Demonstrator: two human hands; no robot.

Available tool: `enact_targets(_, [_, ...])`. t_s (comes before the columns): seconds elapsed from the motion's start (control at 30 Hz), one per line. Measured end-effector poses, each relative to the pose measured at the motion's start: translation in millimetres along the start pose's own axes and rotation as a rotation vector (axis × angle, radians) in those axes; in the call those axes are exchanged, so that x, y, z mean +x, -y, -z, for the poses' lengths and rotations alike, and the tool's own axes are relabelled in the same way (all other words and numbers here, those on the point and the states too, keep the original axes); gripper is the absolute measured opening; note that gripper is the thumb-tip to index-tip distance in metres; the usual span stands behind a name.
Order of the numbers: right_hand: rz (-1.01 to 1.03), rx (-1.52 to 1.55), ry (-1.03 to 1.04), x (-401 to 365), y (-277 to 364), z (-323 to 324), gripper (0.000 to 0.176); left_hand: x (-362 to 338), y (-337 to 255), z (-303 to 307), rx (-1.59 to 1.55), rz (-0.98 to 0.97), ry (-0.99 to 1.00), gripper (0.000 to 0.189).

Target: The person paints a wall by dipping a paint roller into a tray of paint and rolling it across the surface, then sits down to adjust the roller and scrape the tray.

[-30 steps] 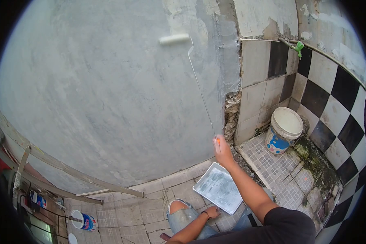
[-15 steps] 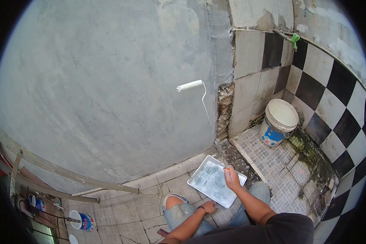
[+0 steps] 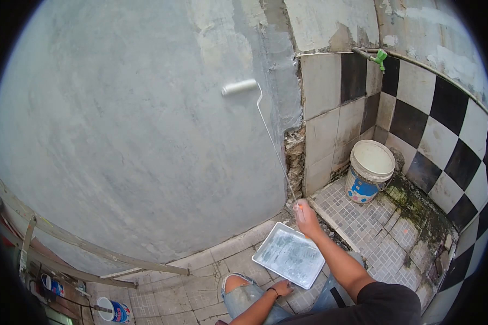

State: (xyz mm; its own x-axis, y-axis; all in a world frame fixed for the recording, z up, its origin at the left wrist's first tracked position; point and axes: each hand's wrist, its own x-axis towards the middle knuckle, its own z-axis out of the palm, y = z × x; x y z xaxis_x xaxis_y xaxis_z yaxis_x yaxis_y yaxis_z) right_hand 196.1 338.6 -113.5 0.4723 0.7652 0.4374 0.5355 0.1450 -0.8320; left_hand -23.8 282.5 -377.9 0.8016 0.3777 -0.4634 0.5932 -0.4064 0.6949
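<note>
My right hand point(image 3: 306, 218) is wrapped round the orange handle of a long-framed paint roller point(image 3: 239, 87). The white roller head lies at the grey wall point(image 3: 146, 124), with its thin frame running down to the hand. Below that hand, a white paint tray point(image 3: 290, 255) with streaks of pale paint rests on the tiled floor. My left hand point(image 3: 282, 288) hangs low by the tray's left corner, near my knee; its fingers are small in view and I cannot make out whether they hold anything.
A paint-marked bucket point(image 3: 370, 170) stands on the small tiles at right, under a green tap point(image 3: 381, 58). At lower left lie a ladder point(image 3: 92, 246) and a smaller paint bucket point(image 3: 113, 311). A broken wall edge point(image 3: 295, 162) runs beside the grey wall.
My right hand has risen slightly with the roller, whose head has moved up and left along the wall. The view has shifted a little.
</note>
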Motion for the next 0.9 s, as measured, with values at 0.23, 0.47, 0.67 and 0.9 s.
enact_targets(0.23, [0.018, 0.117, 0.002, 90, 73, 22, 0.026, 14, 23, -15, 0.088, -0.128, -0.108, 0.042])
enact_targets(0.47, [-0.005, -0.117, -0.011, 41, 11, 42, 0.024, -1, 3, 2, 0.052, 0.085, 0.041, 0.051])
enact_targets(0.67, [-0.031, -0.043, -0.024, -43, -26, -6, 0.024, 1, 6, 0, 0.084, 0.097, 0.12, 0.056])
enact_targets(0.9, [-0.092, 0.252, 0.037, 39, 64, -3, 0.023, 8, 13, -4, 0.103, 0.019, 0.007, 0.046])
